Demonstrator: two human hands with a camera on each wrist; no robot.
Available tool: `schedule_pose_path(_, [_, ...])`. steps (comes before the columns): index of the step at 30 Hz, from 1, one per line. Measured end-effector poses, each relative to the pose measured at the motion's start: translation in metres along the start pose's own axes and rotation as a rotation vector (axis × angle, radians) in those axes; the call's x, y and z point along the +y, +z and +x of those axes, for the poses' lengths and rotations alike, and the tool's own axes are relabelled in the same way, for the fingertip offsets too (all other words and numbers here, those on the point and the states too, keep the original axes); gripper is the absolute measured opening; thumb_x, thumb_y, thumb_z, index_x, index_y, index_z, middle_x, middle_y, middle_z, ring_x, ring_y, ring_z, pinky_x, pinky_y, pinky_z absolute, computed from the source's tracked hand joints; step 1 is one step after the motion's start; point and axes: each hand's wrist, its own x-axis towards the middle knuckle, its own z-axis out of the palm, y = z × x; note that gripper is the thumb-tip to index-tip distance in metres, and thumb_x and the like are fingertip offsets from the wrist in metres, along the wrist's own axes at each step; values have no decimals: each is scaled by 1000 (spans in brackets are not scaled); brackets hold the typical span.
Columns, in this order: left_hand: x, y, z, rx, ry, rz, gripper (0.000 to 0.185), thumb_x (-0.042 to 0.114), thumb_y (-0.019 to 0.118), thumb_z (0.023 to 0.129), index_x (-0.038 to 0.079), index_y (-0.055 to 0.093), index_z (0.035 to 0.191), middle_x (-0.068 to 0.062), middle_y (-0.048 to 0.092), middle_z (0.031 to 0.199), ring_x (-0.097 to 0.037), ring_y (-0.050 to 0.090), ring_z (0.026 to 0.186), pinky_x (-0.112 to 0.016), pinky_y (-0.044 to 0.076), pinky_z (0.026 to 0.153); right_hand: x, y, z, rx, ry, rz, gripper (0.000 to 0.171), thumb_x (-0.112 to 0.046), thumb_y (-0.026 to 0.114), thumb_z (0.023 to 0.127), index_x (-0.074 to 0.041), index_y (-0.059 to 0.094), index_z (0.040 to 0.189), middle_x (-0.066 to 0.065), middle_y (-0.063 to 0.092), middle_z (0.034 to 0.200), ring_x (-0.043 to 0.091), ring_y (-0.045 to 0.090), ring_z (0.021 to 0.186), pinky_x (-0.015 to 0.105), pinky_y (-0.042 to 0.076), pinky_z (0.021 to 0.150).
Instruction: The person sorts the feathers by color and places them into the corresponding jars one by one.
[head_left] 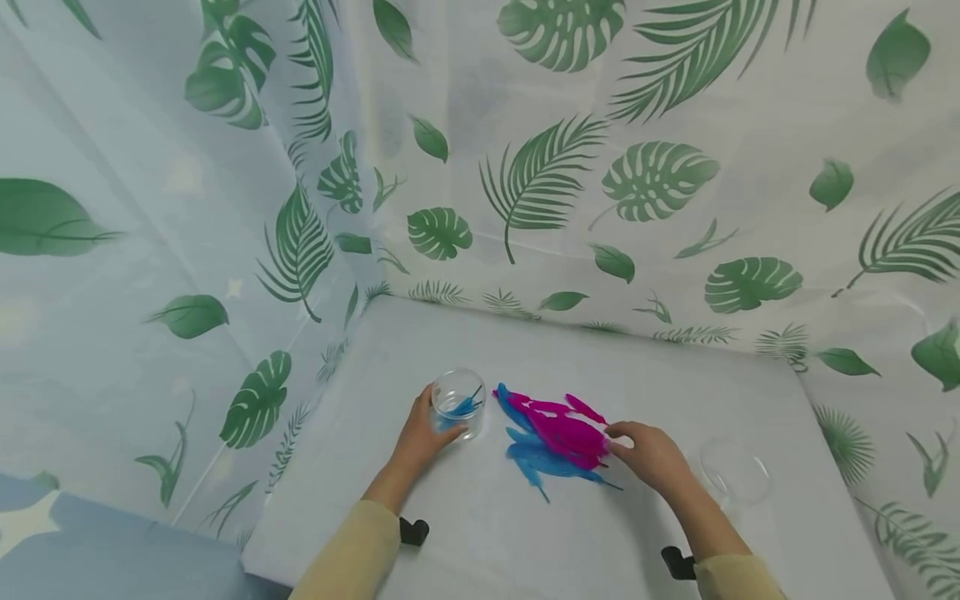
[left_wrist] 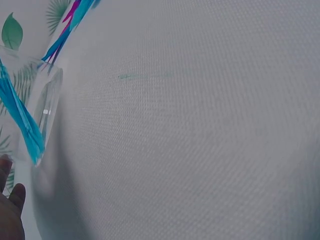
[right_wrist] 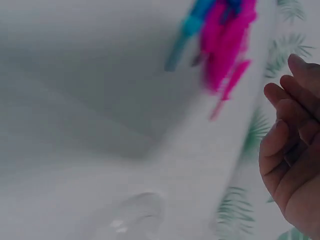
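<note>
1. The cup (head_left: 459, 403) stands upright on the table (head_left: 480, 533), left of the middle, well in from the far edge.
2. One feather (head_left: 461, 407) lies inside the cup.
3. The left hand (head_left: 420, 437) sits on the cup's near left side, fingers curled round it.
4. The pile of feathers (head_left: 555, 437) lies flat on the table just right of the cup, apart from it.
5. The right hand (head_left: 651, 454) rests at the pile's right end, touching it.
6. A second cup (head_left: 735, 473) stands right of that hand, near the table's right edge.
7. Curtains (head_left: 675, 167) hang behind the far edge and along the left edge.
</note>
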Motion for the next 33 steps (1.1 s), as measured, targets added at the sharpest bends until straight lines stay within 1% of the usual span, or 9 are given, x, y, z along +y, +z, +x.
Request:
schedule_pose_path(3, [0,0,0,-1,4,5,107,58,79,74,19,22,155,-15,41,151,-36,43,140,-54,37,114,15,22,-15,-26,52,32,31,-25,69,91,-10,69,117,12,70,119,39,61,117,58,49,96])
schedule_pose_path(6, [0,-1,0,2,1,0,106,57,80,74,18,23,155,-16,42,151,-36,43,140,-54,37,114,24,43,-24,-22,81,68,30,-23,72,88,-8,70,114,10,71,113,37,63,113,56,50,96])
schedule_pose_path(9, [1,-2,0,7,-4,-13,105,55,81,74,18,25,155,-17,42,151,-37,43,140,-55,36,114,31,62,-27,0,99,75,29,-23,75,85,-10,70,110,6,69,107,32,65,107,52,51,95])
schedule_pose_path(13, [0,-2,0,-2,-1,-19,107,57,80,74,18,24,155,-17,41,152,-37,42,140,-55,36,114,37,77,-26,44,123,66,25,-22,78,82,-12,70,104,3,64,102,24,64,98,49,52,92])
schedule_pose_path(17, [0,-1,0,-1,12,-18,106,57,80,74,17,24,155,-17,41,151,-37,42,140,-54,36,114,38,83,-25,84,120,44,19,-20,77,83,-14,70,100,1,62,97,19,62,89,44,54,84])
schedule_pose_path(20, [-1,-2,0,5,29,-25,105,54,82,74,17,25,154,-18,43,150,-37,43,139,-54,37,113,37,86,-25,80,115,17,15,-20,76,85,-16,70,98,-2,60,94,15,60,85,39,54,80])
schedule_pose_path(25, [-1,-2,0,2,38,-33,106,54,82,73,16,25,154,-19,43,149,-38,44,138,-55,37,113,33,88,-24,73,96,-29,9,-19,73,88,-16,69,96,-1,60,95,15,59,85,39,55,80])
schedule_pose_path(29, [-2,-2,1,3,29,-29,106,55,82,73,17,25,154,-18,42,149,-38,43,139,-55,37,113,28,89,-22,64,60,-101,11,-19,73,88,-13,67,95,0,58,93,13,56,78,36,56,74])
schedule_pose_path(33, [-3,-2,1,11,35,-31,106,54,82,73,17,25,154,-18,43,149,-37,44,138,-55,38,112,27,90,-22,40,10,-181,13,-20,71,85,-12,64,93,-1,53,89,11,49,71,30,52,65])
